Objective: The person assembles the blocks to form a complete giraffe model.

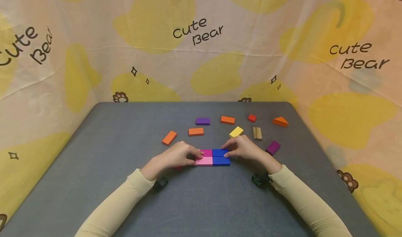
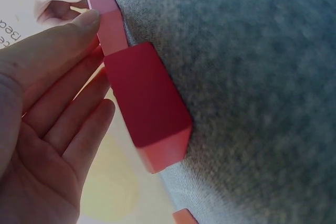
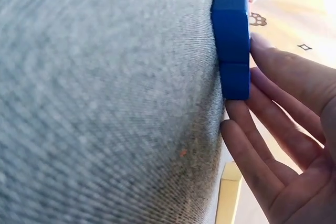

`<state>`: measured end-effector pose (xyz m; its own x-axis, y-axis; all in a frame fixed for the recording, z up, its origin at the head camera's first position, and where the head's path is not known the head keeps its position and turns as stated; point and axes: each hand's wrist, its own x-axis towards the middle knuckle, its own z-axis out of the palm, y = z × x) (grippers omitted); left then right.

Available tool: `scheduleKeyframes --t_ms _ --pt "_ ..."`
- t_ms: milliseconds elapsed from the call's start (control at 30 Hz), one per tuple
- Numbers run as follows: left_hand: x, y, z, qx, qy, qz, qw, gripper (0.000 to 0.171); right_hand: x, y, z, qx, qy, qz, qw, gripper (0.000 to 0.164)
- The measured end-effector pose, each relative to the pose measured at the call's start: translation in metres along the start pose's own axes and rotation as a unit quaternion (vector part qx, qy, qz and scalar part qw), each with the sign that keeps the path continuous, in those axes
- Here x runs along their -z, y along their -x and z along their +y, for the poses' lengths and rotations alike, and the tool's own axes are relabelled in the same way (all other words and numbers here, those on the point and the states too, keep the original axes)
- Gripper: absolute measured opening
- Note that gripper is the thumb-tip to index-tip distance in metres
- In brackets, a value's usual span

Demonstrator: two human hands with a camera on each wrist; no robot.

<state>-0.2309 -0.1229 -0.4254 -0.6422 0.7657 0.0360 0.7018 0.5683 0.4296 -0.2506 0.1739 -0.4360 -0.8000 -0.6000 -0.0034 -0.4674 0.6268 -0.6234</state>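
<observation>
A pink block (image 1: 205,161) and a magenta block (image 1: 207,153) lie flat against each other, the magenta one on the far side. Directly to their right sit a near blue block (image 1: 221,161) and a far blue block (image 1: 218,153), all forming one rectangle. My left hand (image 1: 176,157) holds the left end of the pink and magenta pair between thumb and fingers. With the thumb on top and fingers at the far edge, my right hand (image 1: 246,149) grips the blue pair's right end. Below the left palm stands a red block (image 2: 147,98), mostly hidden in the head view.
Behind the hands lie orange blocks (image 1: 196,132), a violet block (image 1: 202,121), a yellow block (image 1: 236,132), a small red block (image 1: 252,118), a wood-grain block (image 1: 257,133) and an orange triangle (image 1: 280,121). A purple block (image 1: 273,147) is beside the right wrist. Patterned cloth surrounds the grey table (image 1: 194,202).
</observation>
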Motion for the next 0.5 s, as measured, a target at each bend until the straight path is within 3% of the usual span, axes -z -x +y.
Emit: scheduleKeyframes --t_ms 500 --pt "-0.0005 0.0008 0.0016 0.002 0.001 0.003 1.0000 0.028 -0.0004 -0.0003 0.0007 0.008 0.008 -0.006 1.000 0.029"
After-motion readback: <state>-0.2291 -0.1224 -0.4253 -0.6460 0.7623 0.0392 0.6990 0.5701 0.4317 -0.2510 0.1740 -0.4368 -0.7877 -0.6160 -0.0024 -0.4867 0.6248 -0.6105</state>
